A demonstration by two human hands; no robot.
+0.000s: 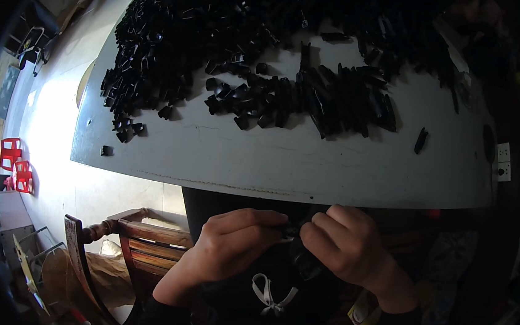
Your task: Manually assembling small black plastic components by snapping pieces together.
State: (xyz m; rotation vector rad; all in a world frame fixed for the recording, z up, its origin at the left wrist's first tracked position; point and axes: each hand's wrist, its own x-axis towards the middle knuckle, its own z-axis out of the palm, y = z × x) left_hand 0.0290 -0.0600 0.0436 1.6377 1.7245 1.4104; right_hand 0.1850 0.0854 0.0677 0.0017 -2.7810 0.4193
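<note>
Just below the table's near edge, over my lap, both hands are drawn close together. My left hand point(242, 234) is closed, its fingers pinching a small dark piece point(291, 232) that shows a little shine. Beside it my right hand point(343, 239) has its fingers curled in, closed on something black that blends into my dark clothes. On the white table point(223, 153) lie heaps of small black plastic pieces. Short, curved ones point(150, 72) fill the left side, and longer, narrow ones point(339, 101) lie in the middle and right.
One long piece point(421, 141) lies apart at the right, one short piece point(107, 150) near the left corner. A wooden chair point(154, 246) stands at my left, red stools point(23, 173) farther off. A wall socket point(503, 162) is beyond the table's right end.
</note>
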